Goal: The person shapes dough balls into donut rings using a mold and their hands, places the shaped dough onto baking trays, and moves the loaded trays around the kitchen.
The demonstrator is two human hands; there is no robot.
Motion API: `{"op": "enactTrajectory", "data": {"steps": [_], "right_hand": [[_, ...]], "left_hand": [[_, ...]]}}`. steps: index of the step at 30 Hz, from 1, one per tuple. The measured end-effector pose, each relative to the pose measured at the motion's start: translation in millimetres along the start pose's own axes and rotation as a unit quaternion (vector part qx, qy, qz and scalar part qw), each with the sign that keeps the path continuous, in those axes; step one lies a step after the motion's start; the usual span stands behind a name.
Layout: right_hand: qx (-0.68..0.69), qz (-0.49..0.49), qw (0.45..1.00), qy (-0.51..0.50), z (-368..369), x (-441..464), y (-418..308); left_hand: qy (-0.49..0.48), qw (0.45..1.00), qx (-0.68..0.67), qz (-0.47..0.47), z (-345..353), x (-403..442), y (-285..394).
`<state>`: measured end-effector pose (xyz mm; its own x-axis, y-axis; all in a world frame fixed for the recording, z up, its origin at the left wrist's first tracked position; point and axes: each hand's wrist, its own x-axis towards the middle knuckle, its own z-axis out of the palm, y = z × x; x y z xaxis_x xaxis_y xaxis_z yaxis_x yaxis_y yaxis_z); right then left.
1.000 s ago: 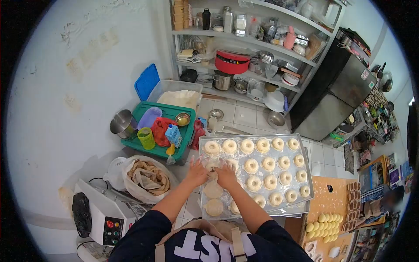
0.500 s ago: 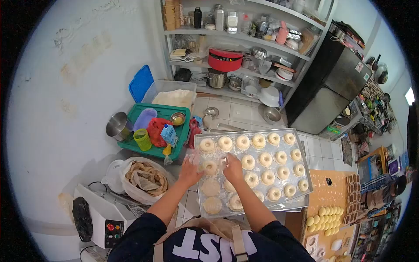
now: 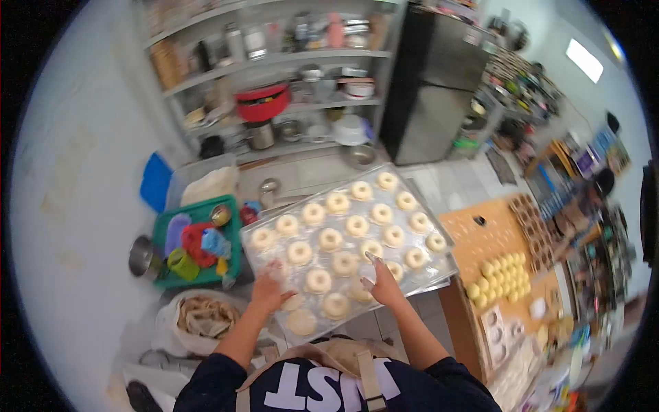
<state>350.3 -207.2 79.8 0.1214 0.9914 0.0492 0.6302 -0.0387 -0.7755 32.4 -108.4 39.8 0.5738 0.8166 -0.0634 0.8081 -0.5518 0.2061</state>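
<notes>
pale wall (image 3: 89,158), tiled floor (image 3: 305,180)

Metal tray (image 3: 403,220) of dough rings (image 3: 351,226); left hand (image 3: 268,289) at its left edge, right hand (image 3: 386,285) over its near edge, flat dough disc (image 3: 301,322) in its near-left corner.

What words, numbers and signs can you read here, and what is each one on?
"ST": white letters, upside down, on the dark shirt; more letters beside them are partly covered by a strap.
Stickers on the fridge: too small and blurred to read.
Blue carton: too blurred to read.
Jars and bottles on the shelves: too blurred to read any labels.
No writing shows on the tray.
</notes>
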Motion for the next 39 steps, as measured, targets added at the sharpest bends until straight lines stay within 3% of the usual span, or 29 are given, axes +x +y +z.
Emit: {"op": "enactTrajectory", "data": {"steps": [5, 8, 10, 11, 13, 16, 17, 20, 25, 26, 29, 32, 36, 39], "right_hand": [[0.009, 0.088, 0.976, 0.196, -68, -92, 47], [-0.003, 0.14, 0.94, 0.311, -126, -160, 62], [0.048, 0.261, 0.87, 0.417, -153, -215, 101], [0.033, 0.264, 0.844, 0.466, -168, -245, 122], [-0.002, 0.266, 0.784, 0.56, -198, -301, 150], [-0.041, 0.28, 0.734, 0.618, -236, -384, 161], [-0.031, 0.341, 0.722, 0.601, -251, -412, 153], [-0.177, 0.414, 0.641, 0.622, -267, -502, 174], [-0.103, 0.551, 0.555, 0.615, -270, -628, 202], [-0.074, 0.572, 0.554, 0.6, -272, -647, 206], [-0.165, 0.545, 0.602, 0.56, -257, -701, 257], [-0.177, 0.61, 0.675, 0.375, -260, -726, 281], [-0.166, 0.66, 0.708, 0.187, -277, -706, 241], [-0.216, 0.649, 0.715, 0.148, -274, -708, 229]], "left_hand": [[-0.019, 0.997, 0.065, 0.029, 11, 4, -7], [0.034, 0.994, -0.086, -0.049, -22, 20, 26], [0.123, 0.989, -0.083, 0.002, -25, 48, 54], [0.169, 0.982, -0.085, 0.027, -26, 63, 73], [0.172, 0.975, -0.116, 0.072, -43, 81, 137], [0.182, 0.956, -0.142, 0.178, -18, 102, 217], [0.178, 0.95, -0.147, 0.21, -10, 104, 249], [0.136, 0.937, -0.169, 0.275, 13, 95, 350], [0.086, 0.91, -0.156, 0.375, 39, 75, 475], [0.082, 0.905, -0.15, 0.389, 41, 71, 497], [0.107, 0.87, -0.18, 0.446, 60, 75, 547], [0.112, 0.855, -0.173, 0.476, 64, 69, 587], [0.108, 0.844, -0.148, 0.504, 72, 70, 613], [0.101, 0.847, -0.141, 0.502, 73, 71, 619]]}}
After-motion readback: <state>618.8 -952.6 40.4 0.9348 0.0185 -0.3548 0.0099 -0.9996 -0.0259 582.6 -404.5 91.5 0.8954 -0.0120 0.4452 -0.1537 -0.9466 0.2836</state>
